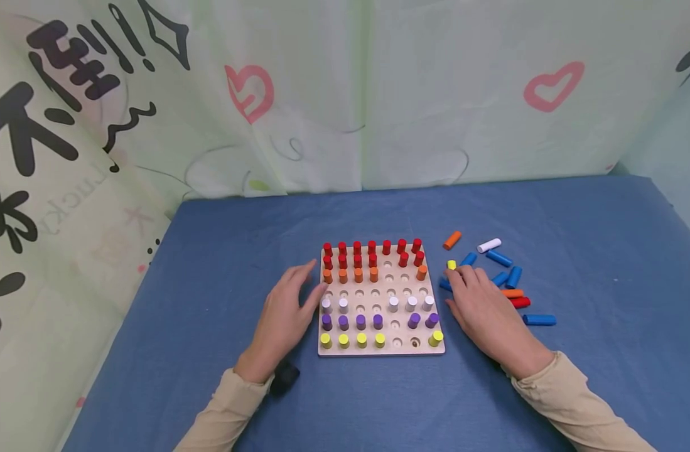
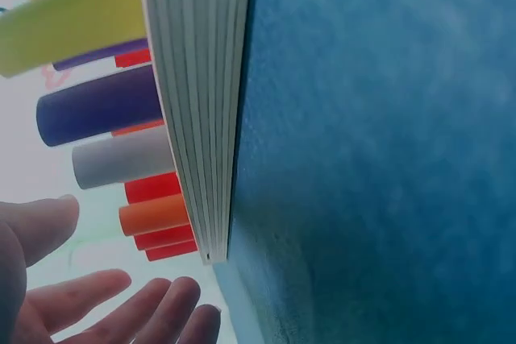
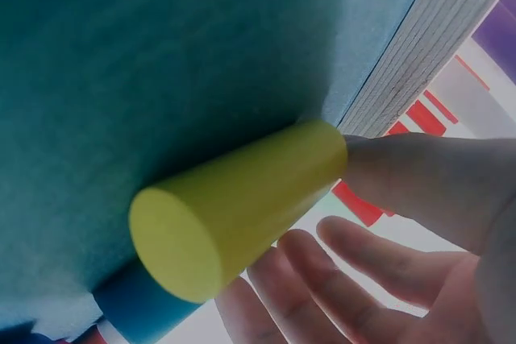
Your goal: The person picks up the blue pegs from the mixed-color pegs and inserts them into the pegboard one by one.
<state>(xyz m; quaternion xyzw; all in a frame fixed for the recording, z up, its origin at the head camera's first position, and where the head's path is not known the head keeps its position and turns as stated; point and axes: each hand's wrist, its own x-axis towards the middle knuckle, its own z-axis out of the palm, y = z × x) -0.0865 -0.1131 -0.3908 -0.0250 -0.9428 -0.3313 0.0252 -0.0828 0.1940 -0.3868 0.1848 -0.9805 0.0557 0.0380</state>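
Observation:
A wooden peg board (image 1: 347, 349) holds rows of red, orange, white, purple and yellow pegs, with bare holes among them. My left hand (image 1: 284, 312) rests along its left edge, thumb and fingers apart, nothing between them. To the right of the board, my right hand (image 1: 486, 314) reaches over loose pegs with fingers bent a little. At its fingertips shows a small yellow peg (image 1: 451, 264). In the right wrist view, a yellow peg (image 3: 242, 207) lies in front of the fingers, the thumb tip right at its end. A blue peg (image 3: 141, 300) is beside it.
Around the right hand lie several blue pegs (image 1: 539, 320), a white peg (image 1: 489, 245), an orange peg (image 1: 452, 240) and a red peg (image 1: 521, 302). A black object (image 1: 284, 378) sits by the left wrist. Behind the blue tablecloth (image 1: 220, 251) hangs a printed curtain (image 1: 412, 94).

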